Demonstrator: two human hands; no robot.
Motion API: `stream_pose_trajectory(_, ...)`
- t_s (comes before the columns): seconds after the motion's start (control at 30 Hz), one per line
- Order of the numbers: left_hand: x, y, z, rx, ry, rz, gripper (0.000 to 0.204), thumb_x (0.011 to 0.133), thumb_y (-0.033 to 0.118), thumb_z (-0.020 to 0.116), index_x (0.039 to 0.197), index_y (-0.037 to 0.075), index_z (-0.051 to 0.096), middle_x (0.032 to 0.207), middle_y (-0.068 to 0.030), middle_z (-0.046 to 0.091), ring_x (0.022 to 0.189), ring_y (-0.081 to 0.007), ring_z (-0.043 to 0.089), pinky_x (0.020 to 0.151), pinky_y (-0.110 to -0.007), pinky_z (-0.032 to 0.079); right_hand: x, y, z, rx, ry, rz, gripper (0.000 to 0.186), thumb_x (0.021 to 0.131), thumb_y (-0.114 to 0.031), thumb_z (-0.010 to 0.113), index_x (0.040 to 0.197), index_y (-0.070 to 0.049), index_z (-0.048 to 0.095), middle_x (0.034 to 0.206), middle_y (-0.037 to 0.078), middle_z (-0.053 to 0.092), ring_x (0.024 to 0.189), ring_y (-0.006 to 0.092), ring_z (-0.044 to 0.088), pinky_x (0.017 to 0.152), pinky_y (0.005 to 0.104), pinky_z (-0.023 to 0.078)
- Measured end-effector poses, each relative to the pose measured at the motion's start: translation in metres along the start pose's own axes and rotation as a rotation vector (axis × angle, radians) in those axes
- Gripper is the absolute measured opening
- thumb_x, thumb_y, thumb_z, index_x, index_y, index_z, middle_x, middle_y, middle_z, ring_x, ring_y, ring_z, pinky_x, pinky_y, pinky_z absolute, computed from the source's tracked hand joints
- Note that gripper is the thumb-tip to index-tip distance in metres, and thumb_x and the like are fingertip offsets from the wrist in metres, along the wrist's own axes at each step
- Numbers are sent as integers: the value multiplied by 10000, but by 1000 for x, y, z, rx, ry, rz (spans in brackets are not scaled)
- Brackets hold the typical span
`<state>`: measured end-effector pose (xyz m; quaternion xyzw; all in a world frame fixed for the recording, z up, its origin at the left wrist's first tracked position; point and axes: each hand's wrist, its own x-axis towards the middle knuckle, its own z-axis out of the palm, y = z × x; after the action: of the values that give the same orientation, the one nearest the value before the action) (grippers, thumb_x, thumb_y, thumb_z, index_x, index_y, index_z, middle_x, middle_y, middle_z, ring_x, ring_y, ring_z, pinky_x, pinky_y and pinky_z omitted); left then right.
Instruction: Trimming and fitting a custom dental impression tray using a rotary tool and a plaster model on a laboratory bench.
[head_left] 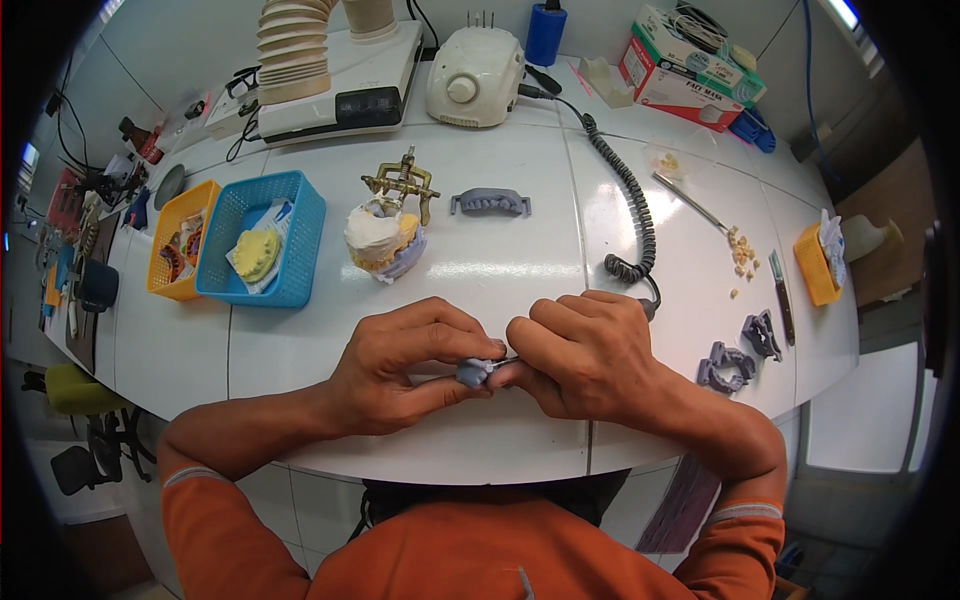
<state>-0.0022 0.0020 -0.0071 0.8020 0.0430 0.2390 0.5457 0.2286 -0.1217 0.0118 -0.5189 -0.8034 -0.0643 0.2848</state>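
My left hand (400,362) pinches a small grey-blue dental piece (474,374) between thumb and fingertips, low over the white table. Closed beside it, my right hand (590,350) grips a corded handpiece (649,309). Most of the handpiece is hidden by the fingers; its thin tip (506,362) meets the piece. Beyond my hands stands a brass articulator (402,186) with a dental cast in white, yellow and lilac (385,240). A grey row of moulded teeth (490,202) lies to its right.
Blue (262,298) and yellow (170,292) baskets stand left. A coiled cord (640,200) runs to the cream control unit (476,78). At right lie loose tooth-coloured bits (742,252), a knife (782,300) and grey moulded pieces (727,368). Cardboard boxes (690,75) sit at the back.
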Motion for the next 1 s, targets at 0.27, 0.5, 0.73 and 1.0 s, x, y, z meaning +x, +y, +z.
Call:
stream_pose_trajectory(0.27,0,0,-1,33,-27,0,416,867,-13,872,1267,54,779,1174,-121,723,1057,-209,746,910,-322,655,0,1,2,-3,15,-3,416,899,-450,838,777,-130,601,646,10,514,512,186,583,474,345,423)
stream_pose_trajectory(0.5,1,3,0,14,-31,-5,417,878,-17,862,1278,59,776,1171,-117,708,1055,-203,742,913,-322,664,0,0,1,-14,10,-2,434,895,-468,838,771,-131,594,643,11,504,505,188,575,472,348,419)
stream_pose_trajectory(0.73,0,1,0,21,-27,-5,418,872,6,874,1275,65,780,1156,-107,714,1036,-198,744,877,-319,649,0,1,1,-6,14,-10,430,901,-461,834,773,-129,594,638,8,501,498,187,569,467,352,415)
stream_pose_trajectory(1.0,0,1,-1,34,-17,-8,418,864,-1,878,1266,66,787,1141,-104,726,1029,-193,747,870,-312,632,-1,1,3,5,16,-4,414,911,-447,827,784,-126,599,638,11,505,498,189,572,466,351,417)
